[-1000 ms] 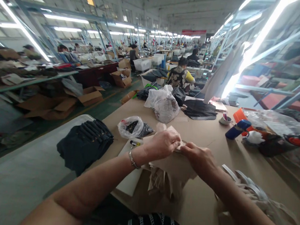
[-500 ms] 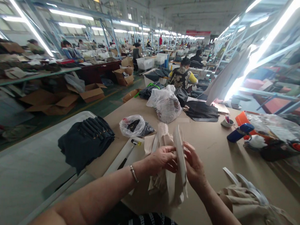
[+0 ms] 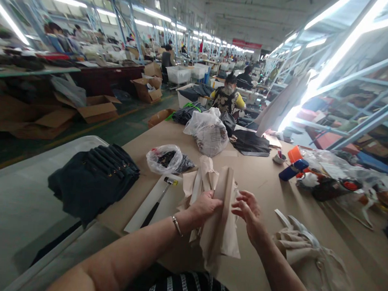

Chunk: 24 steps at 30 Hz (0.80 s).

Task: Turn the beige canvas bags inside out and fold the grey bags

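My left hand (image 3: 203, 209) is closed on a beige fabric piece (image 3: 219, 231), thumb on top and the other fingers hidden underneath. The piece stands tilted, with a folded strip down its length. At its right edge is my right hand (image 3: 247, 209), fingers apart and bent; whether the fingertips touch the fabric I cannot tell. More beige pieces (image 3: 207, 171) lie bunched behind and to the left. A hammer (image 3: 158, 203) with a black handle and a yellow-tipped head rests on a pale board (image 3: 137, 218) left of my left hand.
Dark folded garment pieces (image 3: 94, 176) are stacked at the left. Clear bags (image 3: 164, 159) and a white bag (image 3: 207, 131) stand farther back. A blue cylinder (image 3: 293, 170) is at the right, with beige fabric (image 3: 314, 260) nearer me. Across the table sits a person (image 3: 227, 98).
My view has turned slightly right. The beige piece has tipped from nearly edge-on to show its broad face. My right hand has loosened from its edge, and my left hand now holds it.
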Motion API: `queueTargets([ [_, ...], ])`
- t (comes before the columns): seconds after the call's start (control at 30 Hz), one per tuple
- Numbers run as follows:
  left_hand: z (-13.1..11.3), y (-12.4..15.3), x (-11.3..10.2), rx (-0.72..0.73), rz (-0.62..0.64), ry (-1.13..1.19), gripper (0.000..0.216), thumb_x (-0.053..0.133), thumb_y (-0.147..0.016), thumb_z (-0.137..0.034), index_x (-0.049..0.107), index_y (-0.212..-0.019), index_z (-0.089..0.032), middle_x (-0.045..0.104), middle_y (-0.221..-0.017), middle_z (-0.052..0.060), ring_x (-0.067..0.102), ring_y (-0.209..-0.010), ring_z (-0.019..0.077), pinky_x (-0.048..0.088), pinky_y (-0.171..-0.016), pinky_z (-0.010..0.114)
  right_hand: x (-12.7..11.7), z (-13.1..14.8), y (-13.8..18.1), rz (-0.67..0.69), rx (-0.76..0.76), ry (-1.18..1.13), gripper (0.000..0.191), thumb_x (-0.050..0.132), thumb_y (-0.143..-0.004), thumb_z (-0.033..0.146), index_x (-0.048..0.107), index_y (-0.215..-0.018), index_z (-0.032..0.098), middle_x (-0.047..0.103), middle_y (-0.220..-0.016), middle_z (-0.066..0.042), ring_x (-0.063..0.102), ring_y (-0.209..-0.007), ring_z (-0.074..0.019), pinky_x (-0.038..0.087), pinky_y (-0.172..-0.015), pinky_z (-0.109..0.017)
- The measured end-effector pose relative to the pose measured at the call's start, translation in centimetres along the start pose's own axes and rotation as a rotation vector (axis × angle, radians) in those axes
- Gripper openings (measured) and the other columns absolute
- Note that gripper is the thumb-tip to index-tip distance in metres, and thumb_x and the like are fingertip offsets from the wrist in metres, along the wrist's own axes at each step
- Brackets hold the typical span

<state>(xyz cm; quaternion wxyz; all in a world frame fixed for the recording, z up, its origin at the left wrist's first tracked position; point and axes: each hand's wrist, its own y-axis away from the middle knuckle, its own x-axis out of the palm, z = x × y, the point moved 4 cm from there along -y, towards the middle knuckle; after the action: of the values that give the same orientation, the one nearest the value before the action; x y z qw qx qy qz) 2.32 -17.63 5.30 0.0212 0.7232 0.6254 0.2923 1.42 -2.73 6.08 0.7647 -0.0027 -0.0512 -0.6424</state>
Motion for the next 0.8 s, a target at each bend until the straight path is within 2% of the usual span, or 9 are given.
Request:
queueTargets([
  [0.1,-0.2,0.2,1.5,0.184,0.062,-0.131,0.036,0.065,-0.067,-0.023,0.064,-0.101,-0.011,0.067,-0.081,0.006,0.059,-0.065,0.0142,0.046,-0.058,0.022,0.9,-0.1,0.1,-0.012,0.142,0.104,0.062,0.068,-0.066,0.052,0.044,-0.114,0.022,0.054,-0.09,-0.001,0.056,-0.074,-0.017,0.048,-0.061,-0.03],
  [0.2,0.6,0.5,2.6,0.286,0.089,-0.216,0.027,0.062,-0.068,-0.021,0.065,-0.093,-0.01,0.067,-0.081,0.006,0.059,-0.073,0.0155,0.047,-0.063,0.022,1.9,-0.3,1.0,-0.008,0.142,0.081,0.047,0.067,-0.068,0.05,0.049,-0.099,0.019,0.06,-0.083,-0.002,0.057,-0.078,-0.0186,0.046,-0.07,-0.031],
  [0.27,1.5,0.8,2.9,0.301,0.061,-0.325,0.02,0.059,-0.068,-0.018,0.066,-0.085,-0.01,0.065,-0.076,0.005,0.057,-0.072,0.0157,0.045,-0.06,0.022,2.1,-0.3,1.9,-0.027,0.13,0.097,0.036,0.066,-0.069,0.047,0.052,-0.088,0.019,0.061,-0.081,-0.002,0.057,-0.08,-0.0191,0.045,-0.075,-0.031],
  [0.43,2.0,1.4,3.9,0.343,0.048,-0.449,0.016,0.054,-0.067,-0.015,0.065,-0.078,-0.01,0.064,-0.074,0.005,0.055,-0.072,0.0163,0.044,-0.062,0.023,0.9,-0.1,2.8,-0.017,0.122,0.202,0.039,0.065,-0.071,0.041,0.055,-0.101,0.019,0.065,-0.089,-0.003,0.058,-0.086,-0.0211,0.045,-0.078,-0.032],
  [0.5,1.7,1.3,4.4,0.308,0.051,-0.402,0.017,0.056,-0.065,-0.014,0.065,-0.079,-0.009,0.063,-0.073,0.005,0.056,-0.071,0.0154,0.045,-0.062,0.024,-0.1,0.0,2.7,0.011,0.096,0.202,0.033,0.064,-0.073,0.043,0.056,-0.094,0.019,0.064,-0.081,-0.002,0.057,-0.078,-0.0194,0.045,-0.07,-0.03],
  [0.57,1.5,1.1,4.8,0.191,0.077,-0.27,0.025,0.061,-0.062,-0.017,0.065,-0.086,-0.01,0.064,-0.077,0.004,0.056,-0.069,0.0143,0.047,-0.062,0.024,-1.1,-0.2,2.6,0.085,0.108,0.106,0.03,0.062,-0.076,0.045,0.056,-0.09,0.019,0.062,-0.075,0.0,0.054,-0.071,-0.0169,0.044,-0.064,-0.028],
  [0.67,1.2,0.9,5.4,-0.007,0.116,-0.065,0.039,0.069,-0.056,-0.02,0.064,-0.094,-0.013,0.064,-0.082,0.004,0.059,-0.07,0.0144,0.049,-0.062,0.026,-2.4,-0.5,3.0,0.223,0.118,-0.003,0.031,0.063,-0.077,0.043,0.057,-0.096,0.019,0.061,-0.076,0.001,0.054,-0.069,-0.0152,0.044,-0.064,-0.027],
  [0.73,1.0,1.2,5.8,-0.056,0.096,-0.052,0.041,0.068,-0.051,-0.015,0.064,-0.091,-0.013,0.064,-0.08,0.004,0.059,-0.067,0.0152,0.048,-0.057,0.026,-3.7,-0.6,3.3,0.305,0.092,-0.033,0.032,0.065,-0.075,0.041,0.057,-0.097,0.018,0.062,-0.078,0.001,0.055,-0.072,-0.0153,0.045,-0.066,-0.026],
  [0.8,1.1,1.9,6.7,-0.102,0.102,-0.052,0.038,0.061,-0.045,-0.009,0.066,-0.083,-0.011,0.064,-0.072,0.004,0.059,-0.061,0.0153,0.046,-0.052,0.024,-5.8,-0.9,3.3,0.313,0.088,-0.037,0.036,0.067,-0.072,0.04,0.057,-0.098,0.018,0.063,-0.079,0.001,0.055,-0.07,-0.0156,0.045,-0.064,-0.027],
])
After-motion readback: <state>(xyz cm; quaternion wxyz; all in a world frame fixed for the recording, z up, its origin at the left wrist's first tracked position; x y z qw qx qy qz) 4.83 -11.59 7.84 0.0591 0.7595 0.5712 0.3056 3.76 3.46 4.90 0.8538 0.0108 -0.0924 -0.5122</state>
